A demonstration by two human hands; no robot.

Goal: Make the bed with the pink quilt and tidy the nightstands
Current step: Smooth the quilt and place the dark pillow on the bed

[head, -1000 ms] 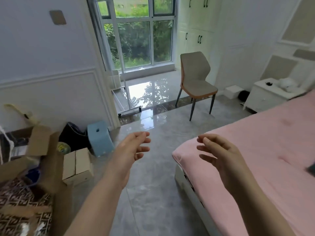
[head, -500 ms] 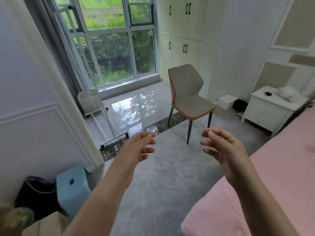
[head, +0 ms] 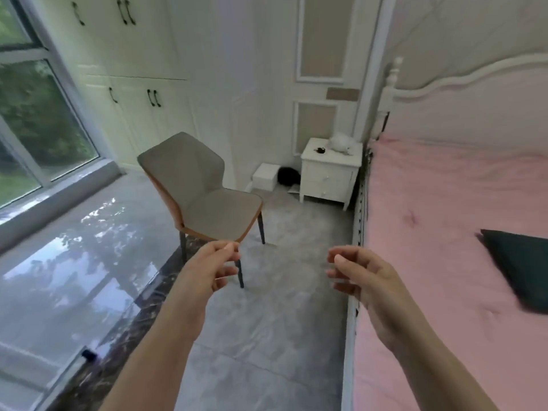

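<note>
Nearest, the left hand and right hand hung apart over the grey floor, fingers loosely curled, holding nothing. The pink quilt lay spread on the bed at right, a dark pillow upon it. Farther off stood a chair, then the white nightstand beside the headboard.

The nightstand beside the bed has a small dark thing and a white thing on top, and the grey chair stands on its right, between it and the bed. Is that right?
Not quite. In the head view the chair stands on the floor to the left of the nightstand, away from the bed, which adjoins the nightstand's right side. The small dark thing and white thing do sit on top.
</note>
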